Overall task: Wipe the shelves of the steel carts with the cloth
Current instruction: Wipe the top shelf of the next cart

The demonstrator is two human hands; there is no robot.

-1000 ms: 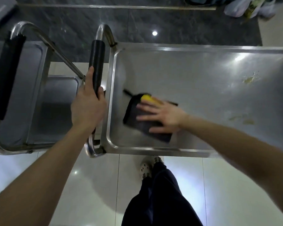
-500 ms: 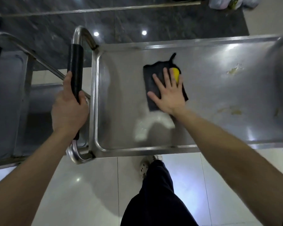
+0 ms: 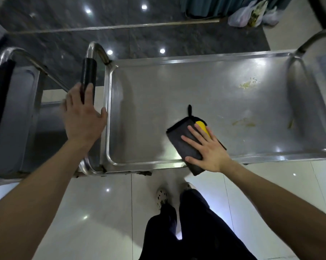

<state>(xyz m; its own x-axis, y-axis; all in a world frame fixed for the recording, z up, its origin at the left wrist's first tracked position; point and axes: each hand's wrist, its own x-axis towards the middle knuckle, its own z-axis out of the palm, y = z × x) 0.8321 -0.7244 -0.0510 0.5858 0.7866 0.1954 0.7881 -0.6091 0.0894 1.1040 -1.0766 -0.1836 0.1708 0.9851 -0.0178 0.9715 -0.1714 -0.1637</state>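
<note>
The steel cart's top shelf (image 3: 196,61) fills the middle of the head view. A dark grey cloth (image 3: 180,140) with a yellow corner lies near the shelf's front rim, and its near end hangs over that rim. My right hand (image 3: 205,147) presses flat on the cloth with straight, spread fingers. Over the cart's black handle grip (image 3: 88,72) at the left end hovers my left hand (image 3: 83,117), its fingers stretched out and slightly blurred, one lying along the grip. Yellowish smears (image 3: 248,83) mark the right half of the shelf.
A second steel cart (image 3: 17,109) with its own black grip stands close on the left. More smears (image 3: 244,123) lie right of the cloth. Plastic bags (image 3: 252,14) sit on the floor at the far right. My legs and shoes (image 3: 161,197) stand at the front rim.
My right hand slid the cloth from the far middle of the shelf toward the front rim and rightward. My left hand's fingers uncurled from the handle grip.
</note>
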